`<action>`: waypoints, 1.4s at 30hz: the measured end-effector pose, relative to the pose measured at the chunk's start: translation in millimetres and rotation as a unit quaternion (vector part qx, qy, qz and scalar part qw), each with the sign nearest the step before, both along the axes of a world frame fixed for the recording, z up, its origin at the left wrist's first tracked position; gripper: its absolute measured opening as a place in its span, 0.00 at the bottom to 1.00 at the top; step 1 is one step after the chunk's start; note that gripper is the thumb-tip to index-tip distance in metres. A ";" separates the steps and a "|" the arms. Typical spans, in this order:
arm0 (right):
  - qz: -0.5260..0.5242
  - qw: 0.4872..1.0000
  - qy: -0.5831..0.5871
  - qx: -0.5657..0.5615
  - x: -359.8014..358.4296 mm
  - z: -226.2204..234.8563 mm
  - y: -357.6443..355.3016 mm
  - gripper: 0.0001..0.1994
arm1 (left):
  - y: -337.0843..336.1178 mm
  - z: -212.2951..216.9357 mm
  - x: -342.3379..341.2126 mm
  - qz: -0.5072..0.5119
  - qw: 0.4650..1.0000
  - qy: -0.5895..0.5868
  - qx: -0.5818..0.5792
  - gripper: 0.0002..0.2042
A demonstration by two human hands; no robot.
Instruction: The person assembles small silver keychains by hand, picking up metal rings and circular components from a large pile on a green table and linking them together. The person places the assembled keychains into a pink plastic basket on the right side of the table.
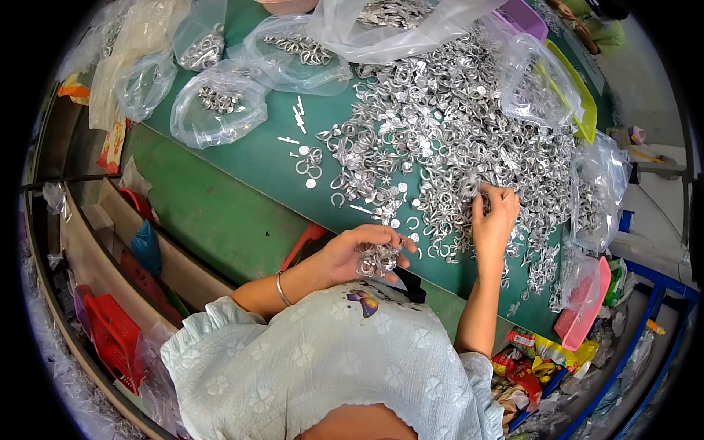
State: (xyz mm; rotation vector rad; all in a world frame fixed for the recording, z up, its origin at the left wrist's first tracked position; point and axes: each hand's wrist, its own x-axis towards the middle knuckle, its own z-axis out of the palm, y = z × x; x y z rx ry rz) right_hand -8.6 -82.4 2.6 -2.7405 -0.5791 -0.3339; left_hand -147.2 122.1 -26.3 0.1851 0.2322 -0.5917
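In the head view, the person's left hand (363,249) is curled near the near edge of the green table (242,176), its fingers closed around a small cluster of silver metal rings (378,258) held just above the person's chest. A thin bangle (281,289) circles the left wrist. The right hand (495,220) reaches farther out, to the right of the left hand, and its fingertips pinch narrowly at a ring on the near side of the big pile of silver rings and flower-shaped metal pieces (447,139). That pile spreads across the middle and far right of the table.

To the left of the pile lie a few loose rings and short white strips (298,116). Farther left and far, several clear plastic bags (216,106) hold more rings; another large clear bag (396,26) lies at the far edge. A yellow tray (579,95) and a purple tray (524,16) stand at the far right, partly under plastic. A pink tray (583,308) sits at the near right corner, beside colourful snack packets (535,359). At the near left, below the table, a red basket (110,337) rests on a shelf.
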 end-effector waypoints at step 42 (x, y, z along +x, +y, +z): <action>-0.057 0.812 0.308 0.492 14.6 13.6 -34.7 0.05 | -29.3 10.0 21.7 -0.016 0.998 0.020 0.050 0.12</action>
